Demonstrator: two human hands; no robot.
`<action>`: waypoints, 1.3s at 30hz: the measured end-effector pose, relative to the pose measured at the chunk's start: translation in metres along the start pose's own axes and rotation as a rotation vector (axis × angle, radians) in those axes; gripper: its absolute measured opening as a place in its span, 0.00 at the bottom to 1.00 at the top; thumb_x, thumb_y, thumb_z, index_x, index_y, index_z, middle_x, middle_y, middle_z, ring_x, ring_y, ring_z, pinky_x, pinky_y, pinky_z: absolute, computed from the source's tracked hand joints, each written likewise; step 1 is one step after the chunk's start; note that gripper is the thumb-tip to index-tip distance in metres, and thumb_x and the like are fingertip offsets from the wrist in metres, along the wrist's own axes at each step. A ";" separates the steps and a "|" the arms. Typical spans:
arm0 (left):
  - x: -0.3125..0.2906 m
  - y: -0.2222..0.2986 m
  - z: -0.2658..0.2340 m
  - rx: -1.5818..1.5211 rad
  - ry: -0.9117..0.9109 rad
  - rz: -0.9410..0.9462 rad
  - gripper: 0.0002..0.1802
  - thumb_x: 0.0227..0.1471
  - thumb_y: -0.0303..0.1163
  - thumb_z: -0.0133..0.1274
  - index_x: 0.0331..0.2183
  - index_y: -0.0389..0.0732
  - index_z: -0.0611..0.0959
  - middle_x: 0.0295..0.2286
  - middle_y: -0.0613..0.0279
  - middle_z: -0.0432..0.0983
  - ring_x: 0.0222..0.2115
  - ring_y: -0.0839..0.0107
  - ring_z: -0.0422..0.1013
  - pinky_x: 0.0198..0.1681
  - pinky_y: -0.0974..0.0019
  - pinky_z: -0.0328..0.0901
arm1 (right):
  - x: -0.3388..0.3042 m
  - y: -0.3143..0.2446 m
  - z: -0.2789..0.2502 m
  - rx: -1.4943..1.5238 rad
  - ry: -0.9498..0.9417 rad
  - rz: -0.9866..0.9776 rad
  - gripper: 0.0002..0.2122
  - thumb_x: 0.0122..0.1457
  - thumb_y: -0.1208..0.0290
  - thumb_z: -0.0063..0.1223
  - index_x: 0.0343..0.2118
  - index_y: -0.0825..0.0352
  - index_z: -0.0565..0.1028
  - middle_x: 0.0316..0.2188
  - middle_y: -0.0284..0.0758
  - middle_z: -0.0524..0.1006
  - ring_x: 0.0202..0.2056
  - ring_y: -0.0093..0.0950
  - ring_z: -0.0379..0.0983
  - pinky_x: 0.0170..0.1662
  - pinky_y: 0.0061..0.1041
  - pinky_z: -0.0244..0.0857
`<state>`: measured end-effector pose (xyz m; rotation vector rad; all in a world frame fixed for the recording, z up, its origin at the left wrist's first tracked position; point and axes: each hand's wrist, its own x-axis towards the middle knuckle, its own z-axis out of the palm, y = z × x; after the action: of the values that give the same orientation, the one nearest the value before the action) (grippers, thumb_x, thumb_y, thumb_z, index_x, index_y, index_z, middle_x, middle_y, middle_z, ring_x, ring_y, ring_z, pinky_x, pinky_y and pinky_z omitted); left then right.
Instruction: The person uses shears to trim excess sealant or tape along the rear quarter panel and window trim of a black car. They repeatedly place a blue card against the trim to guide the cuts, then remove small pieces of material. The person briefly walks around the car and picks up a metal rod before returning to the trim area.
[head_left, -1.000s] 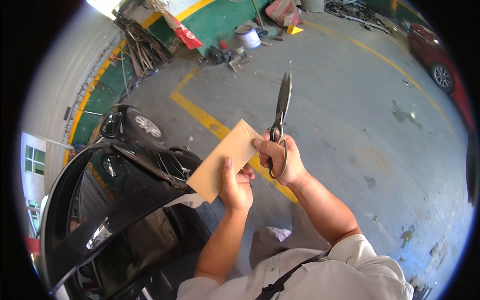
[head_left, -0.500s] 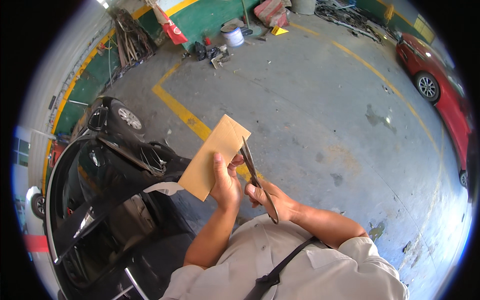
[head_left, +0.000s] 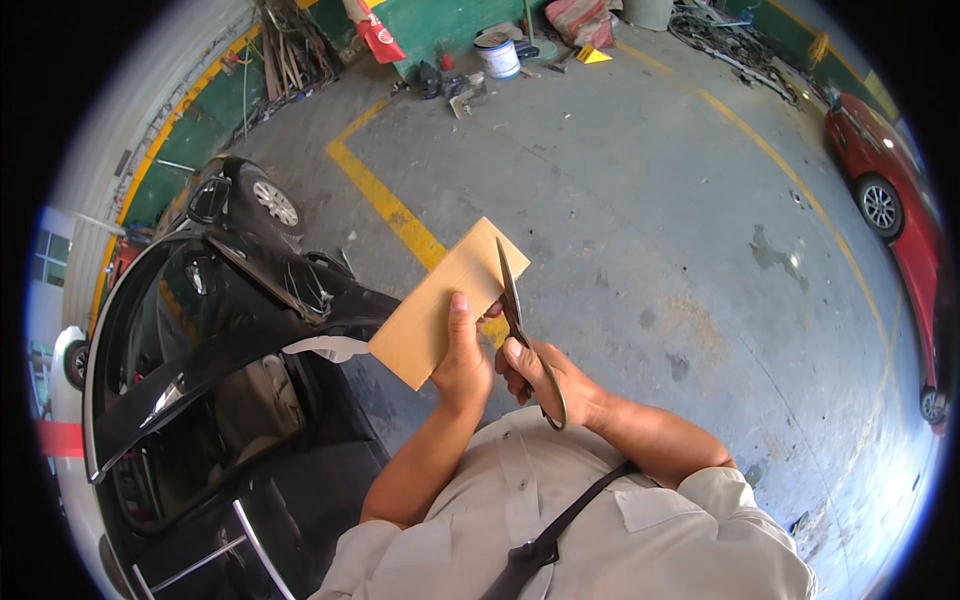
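Note:
A flat, oblong piece of tan cardboard (head_left: 435, 310) slants up in front of my chest. My left hand (head_left: 464, 368) is closed on its lower right side, thumb flat on the face and fingers behind. My right hand (head_left: 556, 384) grips dark metal scissors (head_left: 512, 306) by their handles, and one large loop shows below the fist. One blade lies across the face near the cardboard's upper right end. The other blade is not plainly visible, apparently behind the board.
To my left stands a black car (head_left: 190, 385) with its window opening beside my arm. A red car (head_left: 890, 185) is at the far right. A white bucket (head_left: 498, 56), a yellow wedge (head_left: 592, 55) and scrap (head_left: 465, 95) lie along the green wall (head_left: 450, 32).
The scissors have moved up, and their blade now overlaps the cardboard's face farther from its right edge. My head view has shifted slightly. Both hands keep their holds.

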<state>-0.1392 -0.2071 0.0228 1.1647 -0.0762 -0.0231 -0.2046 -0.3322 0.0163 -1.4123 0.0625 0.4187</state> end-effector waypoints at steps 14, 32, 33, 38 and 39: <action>0.003 -0.004 -0.002 0.045 -0.041 -0.020 0.22 0.69 0.42 0.49 0.52 0.33 0.76 0.45 0.55 0.78 0.43 0.66 0.76 0.48 0.61 0.73 | -0.002 -0.008 0.005 0.027 0.051 -0.062 0.34 0.71 0.34 0.29 0.35 0.69 0.71 0.23 0.30 0.66 0.27 0.24 0.62 0.32 0.27 0.63; -0.008 -0.006 -0.005 -0.022 -0.026 -0.063 0.21 0.67 0.39 0.53 0.53 0.34 0.75 0.45 0.53 0.77 0.41 0.63 0.77 0.46 0.58 0.75 | -0.009 0.014 0.019 -0.102 0.267 -0.173 0.32 0.72 0.39 0.34 0.29 0.69 0.70 0.18 0.27 0.66 0.20 0.19 0.61 0.23 0.24 0.58; -0.009 -0.006 -0.005 -0.022 -0.025 -0.063 0.21 0.67 0.39 0.53 0.53 0.34 0.75 0.45 0.53 0.77 0.41 0.63 0.77 0.46 0.58 0.75 | -0.010 0.015 0.020 -0.131 0.280 -0.180 0.32 0.72 0.39 0.34 0.29 0.69 0.70 0.18 0.27 0.66 0.20 0.19 0.61 0.23 0.24 0.58; -0.014 -0.006 -0.002 -0.027 -0.014 -0.088 0.21 0.68 0.39 0.52 0.52 0.33 0.76 0.44 0.53 0.77 0.42 0.63 0.77 0.46 0.59 0.75 | -0.014 0.015 0.021 -0.167 0.315 -0.200 0.32 0.72 0.40 0.34 0.26 0.68 0.70 0.17 0.28 0.68 0.20 0.19 0.63 0.24 0.24 0.60; -0.015 -0.006 -0.002 -0.024 -0.021 -0.090 0.20 0.68 0.39 0.52 0.52 0.33 0.76 0.44 0.53 0.77 0.42 0.64 0.77 0.46 0.59 0.75 | -0.014 0.014 0.020 -0.161 0.315 -0.195 0.32 0.72 0.40 0.34 0.26 0.68 0.70 0.17 0.28 0.68 0.20 0.19 0.63 0.24 0.24 0.60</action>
<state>-0.1538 -0.2064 0.0158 1.1435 -0.0419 -0.1154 -0.2265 -0.3147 0.0110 -1.6175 0.1478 0.0375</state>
